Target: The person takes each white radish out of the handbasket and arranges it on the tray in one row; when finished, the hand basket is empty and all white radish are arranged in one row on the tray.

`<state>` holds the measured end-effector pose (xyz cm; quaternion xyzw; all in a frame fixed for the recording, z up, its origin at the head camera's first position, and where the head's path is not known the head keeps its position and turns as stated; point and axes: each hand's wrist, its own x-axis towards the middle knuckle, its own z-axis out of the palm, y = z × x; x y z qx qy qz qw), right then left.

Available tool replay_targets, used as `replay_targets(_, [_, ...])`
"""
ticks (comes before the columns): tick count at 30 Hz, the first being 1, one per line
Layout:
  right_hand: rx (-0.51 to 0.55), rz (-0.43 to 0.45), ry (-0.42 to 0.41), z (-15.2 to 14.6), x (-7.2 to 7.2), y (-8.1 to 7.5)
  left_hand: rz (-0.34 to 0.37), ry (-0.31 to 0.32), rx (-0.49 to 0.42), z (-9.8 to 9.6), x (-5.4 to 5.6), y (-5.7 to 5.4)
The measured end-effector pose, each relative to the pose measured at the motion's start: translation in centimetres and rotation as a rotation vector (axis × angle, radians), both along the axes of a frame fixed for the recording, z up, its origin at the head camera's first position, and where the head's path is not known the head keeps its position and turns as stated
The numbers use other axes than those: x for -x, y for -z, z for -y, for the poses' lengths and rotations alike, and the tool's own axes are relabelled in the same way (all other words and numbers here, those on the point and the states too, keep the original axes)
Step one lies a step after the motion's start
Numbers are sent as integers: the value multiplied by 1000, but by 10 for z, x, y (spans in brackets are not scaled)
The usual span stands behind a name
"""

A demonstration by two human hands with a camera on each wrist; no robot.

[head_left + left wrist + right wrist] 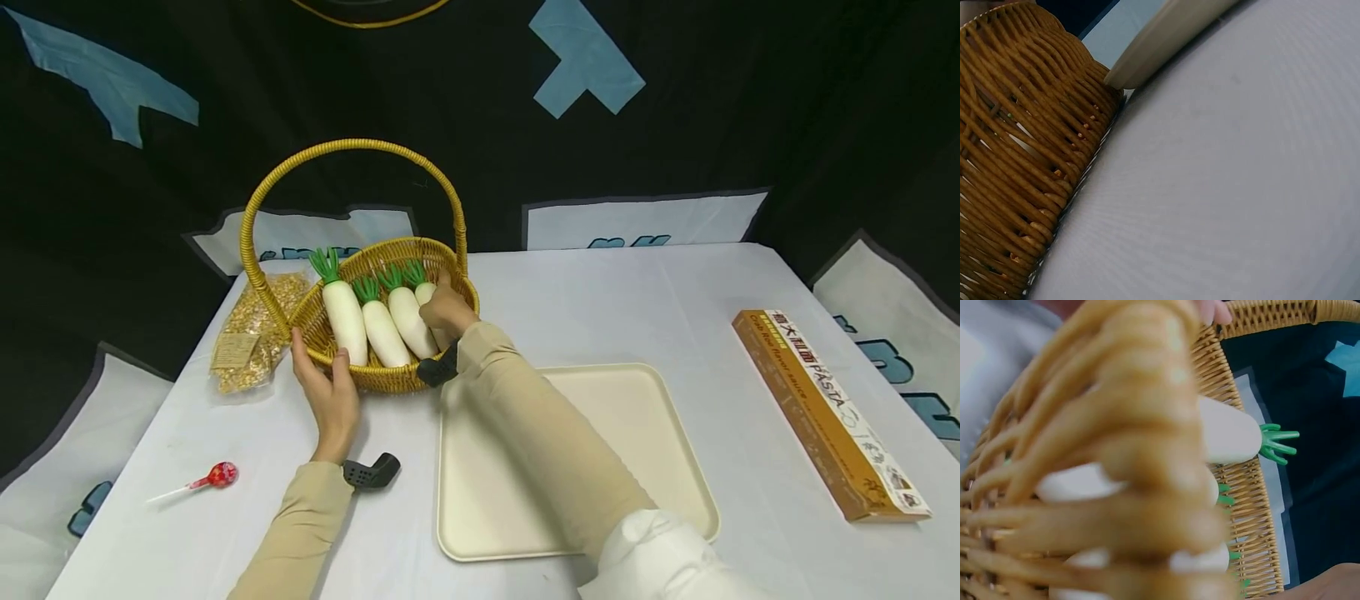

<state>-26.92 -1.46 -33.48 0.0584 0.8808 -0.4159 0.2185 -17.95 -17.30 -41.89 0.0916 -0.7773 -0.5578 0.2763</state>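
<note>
One white table (600, 308) supports the following quantities: one wicker basket (390, 382) with one arched handle (352, 145); four white radishes (346, 323) (386, 335) (411, 321) (425, 293), each with one green leaf tuft (326, 265); one clear bag of yellow kernels (258, 321); one red lollipop (222, 475); one cream tray (637, 425); and one pasta box (825, 412). Hands total two, comprising one left hand (330, 404) and one right hand (448, 310), accompanied by two tan sleeves (303, 525) (555, 437) and two black wrist devices (372, 473) (438, 367), one unit per wrist. The upper background (300, 92) displays two large light-blue patches (112, 79) (592, 62), one at each side of one yellow arc (367, 26) at the top edge.
</note>
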Motion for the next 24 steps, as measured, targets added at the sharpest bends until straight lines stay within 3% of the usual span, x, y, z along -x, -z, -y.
replay_targets(5, [-38,-40,0,1,-2,0,1,-1,0,1,0,-1])
replay_targets(13, [19,-129,-64,-7,-8,-1,10,1,5,1,-1,1])
replay_targets(18, [178,-131,-114,-14,-9,-4,9,-8,5,1,-2,0])
replay_targets(24, [377,-30,-140,-20,-5,-6,-1,-9,7,1,-2,-1])
